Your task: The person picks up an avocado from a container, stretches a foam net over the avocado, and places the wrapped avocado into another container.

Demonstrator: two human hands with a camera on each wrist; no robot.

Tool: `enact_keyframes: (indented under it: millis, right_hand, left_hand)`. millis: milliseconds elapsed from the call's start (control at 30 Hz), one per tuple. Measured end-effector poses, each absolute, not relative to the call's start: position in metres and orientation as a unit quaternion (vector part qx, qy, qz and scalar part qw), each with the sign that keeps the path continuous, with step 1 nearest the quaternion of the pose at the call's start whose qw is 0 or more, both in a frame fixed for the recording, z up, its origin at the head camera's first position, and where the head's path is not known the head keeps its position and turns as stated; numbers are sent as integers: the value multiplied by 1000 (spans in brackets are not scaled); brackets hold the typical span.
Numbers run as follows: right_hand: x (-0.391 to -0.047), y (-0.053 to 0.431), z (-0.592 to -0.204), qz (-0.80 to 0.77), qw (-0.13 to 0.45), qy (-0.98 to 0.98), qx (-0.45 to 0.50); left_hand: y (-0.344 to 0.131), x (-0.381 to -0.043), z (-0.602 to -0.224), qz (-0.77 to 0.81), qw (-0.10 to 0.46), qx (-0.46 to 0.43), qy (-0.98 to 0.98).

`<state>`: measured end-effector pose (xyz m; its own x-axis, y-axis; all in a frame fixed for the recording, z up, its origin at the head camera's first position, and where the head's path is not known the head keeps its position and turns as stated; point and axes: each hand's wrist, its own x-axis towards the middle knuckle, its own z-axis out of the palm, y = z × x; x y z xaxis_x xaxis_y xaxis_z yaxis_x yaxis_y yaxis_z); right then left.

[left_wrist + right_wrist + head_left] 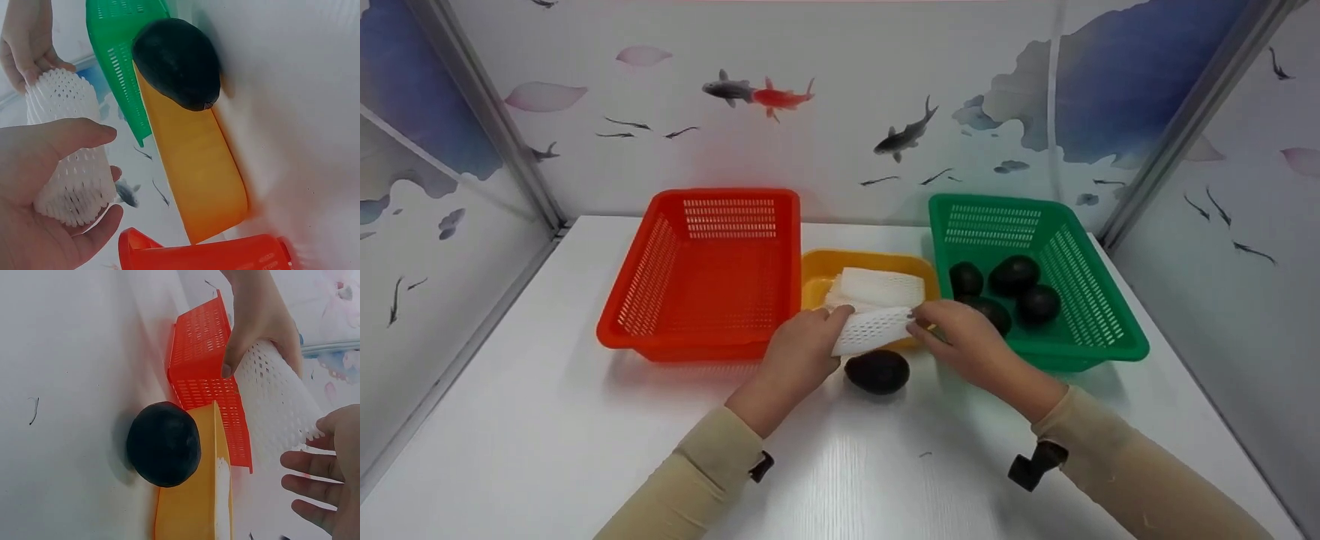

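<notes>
Net (874, 331), one, white, held up near the avocado (877, 373): left grip (804, 343) clasping one end between thumb and fingers, right grip (960, 330) pinching the opposite edge; probably best spread with light, even tension, lest the mesh tear. Counter (510, 420), white, faintly glossy, bearing avocado and a dark thread (35, 410), with yellow tray (870, 259) between red basket (697, 351) and green basket (1091, 352). Room: white panels (840, 45), fish-printed, with metal posts (493, 112) at the corners.

1. Left hand (802, 339) and right hand (971, 343) are bare.
2. Long beige cloth left sleeve (690, 476) is creased — beige cloth right sleeve (1140, 461) matches.
3. Angular black right wrist device (1048, 456) shows — black left wrist device (763, 466) is partly hidden.
</notes>
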<state>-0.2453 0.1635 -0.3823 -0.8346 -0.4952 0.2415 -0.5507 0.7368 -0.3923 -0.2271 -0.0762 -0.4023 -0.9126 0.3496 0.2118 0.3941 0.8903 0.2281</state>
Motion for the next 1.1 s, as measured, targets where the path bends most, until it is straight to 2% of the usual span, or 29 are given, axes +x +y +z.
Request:
enact_keyframes:
  millis: [233,433,567,667,933,1100]
  right_hand:
    - [-244,168,-389,226,43,-930,285]
    - [-247,167,-399,210,19,-933,292]
    - [-247,162,-411,197,-17,-940,277]
    - [-247,157,-421,196,-46,-944,261]
    - [-250,148,-446,213,-69,-937,267]
    - [-250,146,-450,230,-96,-938,240]
  left_hand:
    - [-84,-223,-398,-149,87,-189,-967]
    - [-91,-217,-393,-147,133,-201,-959]
    - [-95,-215,-393,-141,152,-214,-955]
    - [-96,-215,-395,-138,157,-220,-953]
    - [-98,-212,-397,-134,165,-225,-951]
    - [-99,-211,-397,-140,157,-219,-953]
